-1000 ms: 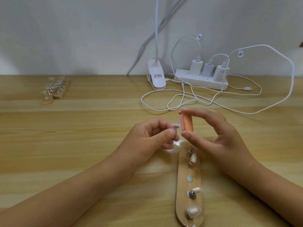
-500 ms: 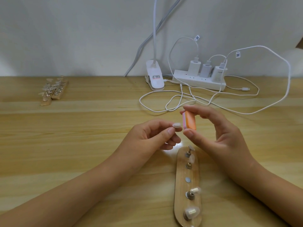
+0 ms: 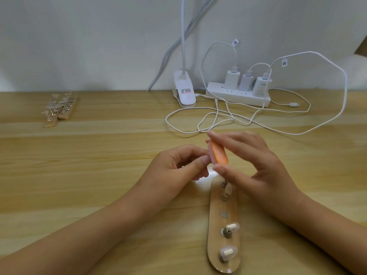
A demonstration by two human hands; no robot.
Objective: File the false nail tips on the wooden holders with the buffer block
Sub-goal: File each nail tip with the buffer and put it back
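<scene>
On my screen the buffer block point(image 3: 218, 154) now leans with its upper end tipped to the left; a second ago it stood close to upright. The right hand point(image 3: 256, 165) that pinches it has moved towards the left hand point(image 3: 174, 167), and the gap I saw between them half a second ago has closed. The block's pink face now sits against the left thumb and fingertips point(image 3: 204, 160). The nail tip that showed at those fingertips is now hidden behind the block. The right hand's fingers, sharp before, now look blurred.
</scene>
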